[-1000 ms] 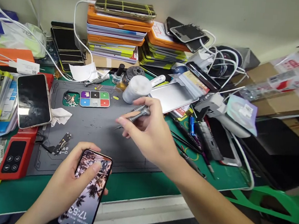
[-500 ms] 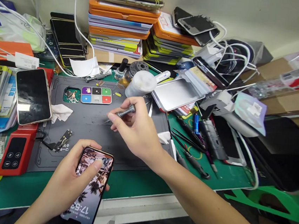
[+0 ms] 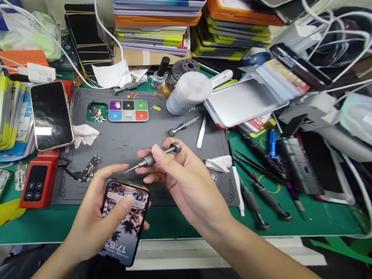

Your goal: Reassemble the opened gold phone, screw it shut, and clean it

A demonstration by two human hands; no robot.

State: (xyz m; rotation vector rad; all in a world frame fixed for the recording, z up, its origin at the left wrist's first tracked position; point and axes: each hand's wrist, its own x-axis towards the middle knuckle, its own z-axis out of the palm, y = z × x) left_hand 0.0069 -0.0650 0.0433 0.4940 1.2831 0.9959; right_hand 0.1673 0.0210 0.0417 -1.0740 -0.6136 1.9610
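My left hand [image 3: 99,216] is closed round a smartphone [image 3: 125,230], its lit lock screen upside down to me and the thumb across the glass. My right hand [image 3: 182,178] grips a grey precision screwdriver [image 3: 151,159] between thumb and fingers. The thin tip of the driver points down and left, just above the phone's upper edge and close to my left index finger. Both hands are over the front of the dark work mat [image 3: 119,144]. Another grey screwdriver [image 3: 185,125] lies on the mat beyond my right hand.
A colored parts tray [image 3: 128,110] and a white container [image 3: 187,96] stand at the mat's back. To the left are a dark-screened phone [image 3: 52,115], a red device [image 3: 39,182] and a small circuit board [image 3: 90,168]. Tweezers [image 3: 258,167] and other tools lie right.
My right hand has moved down and closer to the phone with the screwdriver in it. My left hand keeps the phone. The camera view has shifted downward and nearer.
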